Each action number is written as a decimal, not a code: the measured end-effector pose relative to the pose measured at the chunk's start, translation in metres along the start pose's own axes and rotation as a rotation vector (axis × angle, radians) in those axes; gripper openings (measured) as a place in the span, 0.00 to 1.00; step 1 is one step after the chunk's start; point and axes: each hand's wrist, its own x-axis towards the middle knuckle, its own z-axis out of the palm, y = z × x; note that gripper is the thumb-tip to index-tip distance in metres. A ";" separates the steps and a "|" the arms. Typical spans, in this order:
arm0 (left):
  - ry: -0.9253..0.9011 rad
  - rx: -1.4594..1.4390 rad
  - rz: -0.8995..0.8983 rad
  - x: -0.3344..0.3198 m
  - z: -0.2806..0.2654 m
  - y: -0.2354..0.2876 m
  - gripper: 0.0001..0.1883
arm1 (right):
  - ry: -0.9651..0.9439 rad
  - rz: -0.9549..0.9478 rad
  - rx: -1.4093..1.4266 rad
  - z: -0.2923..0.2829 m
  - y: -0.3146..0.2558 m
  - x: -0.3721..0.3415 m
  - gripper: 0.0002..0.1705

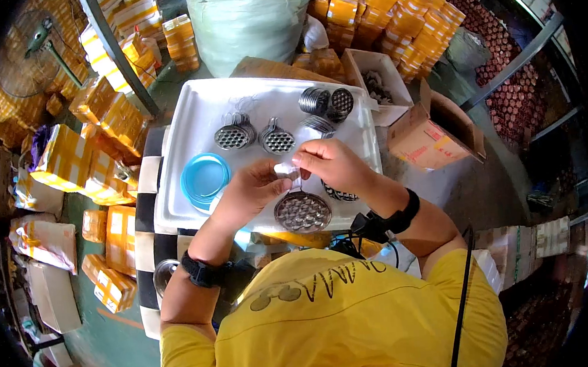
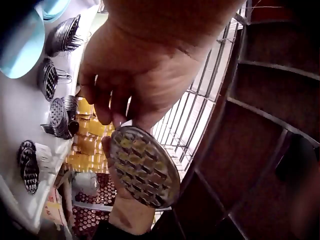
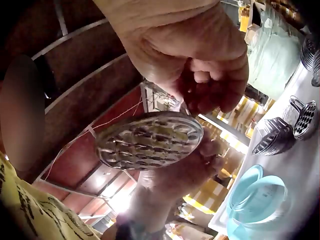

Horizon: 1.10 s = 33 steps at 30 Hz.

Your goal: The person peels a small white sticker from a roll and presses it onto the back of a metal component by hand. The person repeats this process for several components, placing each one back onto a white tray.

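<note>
A round metal grater (image 1: 303,212) with rows of raised holes hangs below both hands, close to the person's shirt. My left hand (image 1: 257,186) pinches it near the handle, beside a small white tag (image 1: 289,173). From the other side, the fingertips of my right hand (image 1: 333,164) pinch the top of that handle and tag. The left wrist view shows the grater's holed face (image 2: 145,167) tilted under the fingers; in the right wrist view its disc (image 3: 150,140) appears nearly edge-on. Curled fingers hide most of the handle.
A white tray (image 1: 183,116) bears several stacks of similar graters (image 1: 235,134) and light blue plastic rings (image 1: 205,179). Another grater (image 1: 339,192) lies partly hidden under the right hand. An open cardboard box (image 1: 430,136) stands to the right; taped yellow cartons (image 1: 121,240) are at left.
</note>
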 end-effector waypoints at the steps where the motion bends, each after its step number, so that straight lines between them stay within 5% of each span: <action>1: -0.005 -0.016 0.002 0.001 0.003 0.001 0.07 | -0.007 0.003 0.027 0.000 0.002 0.000 0.13; 25: -0.017 -0.072 -0.086 0.000 -0.001 -0.009 0.09 | 0.013 0.001 0.173 -0.003 -0.002 -0.009 0.09; 28: 0.003 0.003 -0.072 0.000 0.000 -0.010 0.08 | -0.008 -0.145 0.223 0.003 0.002 -0.003 0.09; 33: -0.009 0.104 -0.041 0.000 0.003 -0.008 0.08 | -0.058 -0.138 -0.149 0.000 -0.005 0.002 0.06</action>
